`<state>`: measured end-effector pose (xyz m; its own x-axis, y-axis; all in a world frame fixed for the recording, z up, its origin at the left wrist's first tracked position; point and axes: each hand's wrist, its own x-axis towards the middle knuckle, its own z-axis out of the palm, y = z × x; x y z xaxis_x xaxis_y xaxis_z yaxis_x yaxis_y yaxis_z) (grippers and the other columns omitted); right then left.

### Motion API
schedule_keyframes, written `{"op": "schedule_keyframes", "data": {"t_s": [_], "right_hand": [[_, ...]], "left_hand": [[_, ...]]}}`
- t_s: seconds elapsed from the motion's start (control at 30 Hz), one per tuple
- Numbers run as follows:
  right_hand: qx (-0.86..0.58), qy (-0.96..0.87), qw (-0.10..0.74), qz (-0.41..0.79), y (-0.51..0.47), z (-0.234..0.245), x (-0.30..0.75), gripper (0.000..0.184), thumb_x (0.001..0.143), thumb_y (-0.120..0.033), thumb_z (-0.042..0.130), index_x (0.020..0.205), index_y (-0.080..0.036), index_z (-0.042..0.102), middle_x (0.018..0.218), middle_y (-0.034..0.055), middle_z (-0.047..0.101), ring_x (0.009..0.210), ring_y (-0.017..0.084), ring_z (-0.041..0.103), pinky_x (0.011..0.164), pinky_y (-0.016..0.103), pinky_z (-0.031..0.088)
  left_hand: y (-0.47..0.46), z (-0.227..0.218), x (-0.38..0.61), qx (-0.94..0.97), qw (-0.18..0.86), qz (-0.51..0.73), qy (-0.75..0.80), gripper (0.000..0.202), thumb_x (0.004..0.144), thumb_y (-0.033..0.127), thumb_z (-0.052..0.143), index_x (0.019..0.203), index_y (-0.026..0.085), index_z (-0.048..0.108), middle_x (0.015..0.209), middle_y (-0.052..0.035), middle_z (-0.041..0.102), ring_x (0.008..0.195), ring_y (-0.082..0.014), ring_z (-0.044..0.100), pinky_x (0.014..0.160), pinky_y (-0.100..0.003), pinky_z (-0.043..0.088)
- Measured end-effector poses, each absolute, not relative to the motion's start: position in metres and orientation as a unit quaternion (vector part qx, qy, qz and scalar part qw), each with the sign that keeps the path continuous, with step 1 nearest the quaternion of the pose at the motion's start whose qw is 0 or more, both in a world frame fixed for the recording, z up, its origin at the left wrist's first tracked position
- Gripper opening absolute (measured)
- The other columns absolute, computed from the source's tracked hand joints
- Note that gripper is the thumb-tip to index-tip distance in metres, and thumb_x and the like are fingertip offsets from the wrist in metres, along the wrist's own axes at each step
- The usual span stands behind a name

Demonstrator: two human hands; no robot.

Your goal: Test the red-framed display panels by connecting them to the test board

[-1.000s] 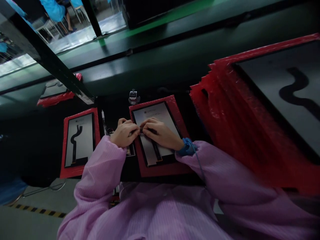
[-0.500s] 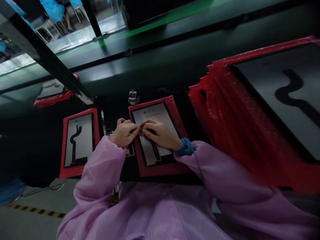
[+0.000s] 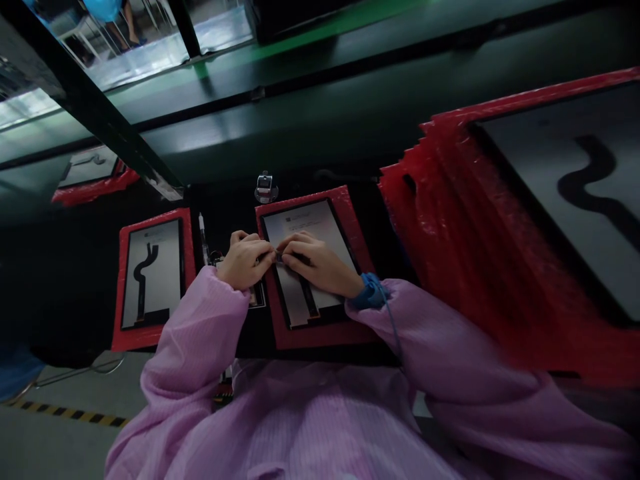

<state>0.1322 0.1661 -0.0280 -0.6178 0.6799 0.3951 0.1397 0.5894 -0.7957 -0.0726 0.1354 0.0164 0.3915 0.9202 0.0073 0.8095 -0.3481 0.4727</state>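
Observation:
A display panel [image 3: 325, 223] with a pale grey back and dark border lies on a red bubble-wrap sheet [image 3: 280, 339] before me. Its black flex cable [image 3: 309, 298] runs up beneath my right hand [image 3: 320, 265], whose fingers pinch around the cable's end. My left hand [image 3: 247, 260] is closed too, its fingertips meeting the right ones over the panel's left edge. A tiny greyish piece [image 3: 279, 257] shows between them; what the left fingers grip is mostly hidden. Below the left hand, part of a small circuit board [image 3: 257, 295] peeks out.
Another panel [image 3: 167, 267] on red wrap lies to the left, with a pen [image 3: 203, 233] beside it. A metal tally counter [image 3: 265, 187] stands behind. At right rises a stack of red wrap [image 3: 450, 233] topped by a large panel [image 3: 545, 167]. A dark post [image 3: 110, 120] slants at left.
The view has shifted slightly, so the things at left sit a little further left and higher. Both hands keep their pinch at the same spot, with only tiny finger movement.

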Motion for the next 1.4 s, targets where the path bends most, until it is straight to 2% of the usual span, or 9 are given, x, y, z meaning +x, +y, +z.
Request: {"op": "schedule_keyframes", "data": {"t_s": [0.33,1.13,1.4], "right_hand": [[-0.264,-0.81,0.355,0.385,0.1664,-0.028,0.1322,0.021,0.101,-0.026,0.051,0.087,-0.018,0.064,0.1,0.0067,0.069,0.099,0.018,0.061,0.095,0.036,0.048],[-0.269,-0.805,0.348,0.399,0.1659,-0.0279,0.1331,0.025,0.101,-0.031,0.049,0.085,-0.019,0.064,0.1,0.0073,0.069,0.098,0.019,0.06,0.095,0.038,0.049],[-0.255,-0.809,0.342,0.404,0.1672,-0.0277,0.1351,0.025,0.103,-0.032,0.05,0.087,-0.019,0.064,0.104,0.0077,0.069,0.101,0.019,0.06,0.097,0.038,0.048]], "left_hand": [[0.1357,0.0153,-0.0726,0.808,0.209,0.132,0.535,0.028,0.097,0.029,0.045,0.078,0.02,0.065,0.083,-0.0033,0.073,0.086,-0.0201,0.061,0.096,-0.045,0.031],[0.1346,0.0175,-0.0684,0.811,0.2,0.122,0.536,0.031,0.098,0.03,0.044,0.078,0.02,0.065,0.082,-0.004,0.071,0.085,-0.0205,0.061,0.096,-0.045,0.033],[0.1347,0.0179,-0.0731,0.816,0.194,0.13,0.529,0.027,0.097,0.031,0.052,0.078,0.021,0.068,0.079,-0.0019,0.073,0.081,-0.0194,0.062,0.103,-0.047,0.031]]}}
